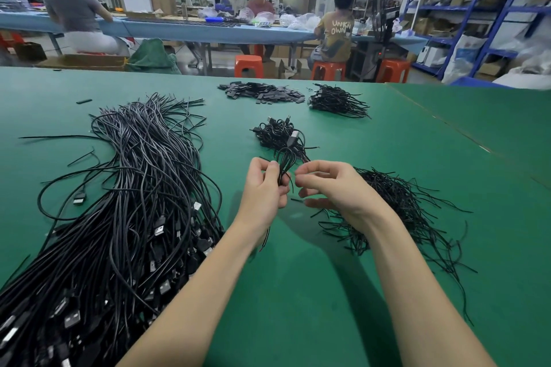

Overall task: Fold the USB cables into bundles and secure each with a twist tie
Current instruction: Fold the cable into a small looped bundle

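Head view, single frame.

Left hand (264, 188): gripping a folded cable (283, 163) upright, loops standing clear above the fist, tail hanging below the wrist.

Right hand (325, 185): fingers curled in toward the bundle's waist at the left hand's 3 o'clock. It seems to pinch a tie (291, 182) against the cable, though the tie is too thin and dark to be certain.

Table (387, 262), green: loose cables (128, 202) in a large heap at 9 o'clock of the hands; ties pile (396, 205) at 4 o'clock, just beside the right wrist; finished bundles (278, 134) at 12 o'clock, near; a second bundle heap (338, 101) and a pile of flat black pieces (262, 92) farther off at 1 and 12 o'clock.

Risk, judged: if the left grip slackens before the tie is twisted closed, the loops would spring open and the fold would need redoing. A tie wound too loosely or off-centre could slide off. The hanging tail may snag the tie pile.
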Demonstrator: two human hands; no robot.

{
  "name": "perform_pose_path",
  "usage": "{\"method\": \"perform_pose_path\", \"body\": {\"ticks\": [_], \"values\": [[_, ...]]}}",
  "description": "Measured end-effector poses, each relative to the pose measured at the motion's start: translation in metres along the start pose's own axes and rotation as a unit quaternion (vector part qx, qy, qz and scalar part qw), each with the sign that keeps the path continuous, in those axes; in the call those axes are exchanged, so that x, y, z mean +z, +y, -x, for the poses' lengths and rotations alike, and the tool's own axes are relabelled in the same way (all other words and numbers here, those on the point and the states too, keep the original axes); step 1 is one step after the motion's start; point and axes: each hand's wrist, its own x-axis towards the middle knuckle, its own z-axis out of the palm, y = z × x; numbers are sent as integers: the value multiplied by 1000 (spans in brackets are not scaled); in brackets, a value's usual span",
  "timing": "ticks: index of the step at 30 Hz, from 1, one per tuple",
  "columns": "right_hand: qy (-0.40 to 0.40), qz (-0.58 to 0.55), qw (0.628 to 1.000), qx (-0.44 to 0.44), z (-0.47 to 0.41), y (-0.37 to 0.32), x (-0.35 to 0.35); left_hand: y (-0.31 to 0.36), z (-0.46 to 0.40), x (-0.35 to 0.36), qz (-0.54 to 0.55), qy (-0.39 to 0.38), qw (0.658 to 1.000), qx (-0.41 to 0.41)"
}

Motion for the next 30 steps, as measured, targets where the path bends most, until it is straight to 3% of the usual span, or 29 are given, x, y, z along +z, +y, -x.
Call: {"method": "perform_pose_path", "body": {"ticks": [4,14,20,24,27,30], "values": [[-47,-42,997,47,0,1,2,-1,-2,-3,-26,5,999,18],[-39,-16,998,47,-1,1,4,-6,0,-2,-81,8,996,40],[-23,-182,973,141,-7,8,-5,4,0,-1,26,-48,998,6],[-41,-285,943,164,-14,12,-13,4,5,0,34,-112,993,-11],[-72,-253,951,163,-29,5,-21,4,7,1,16,-147,989,3],[-105,-68,979,161,-47,-18,-36,2,8,1,-24,-165,986,22]]}}
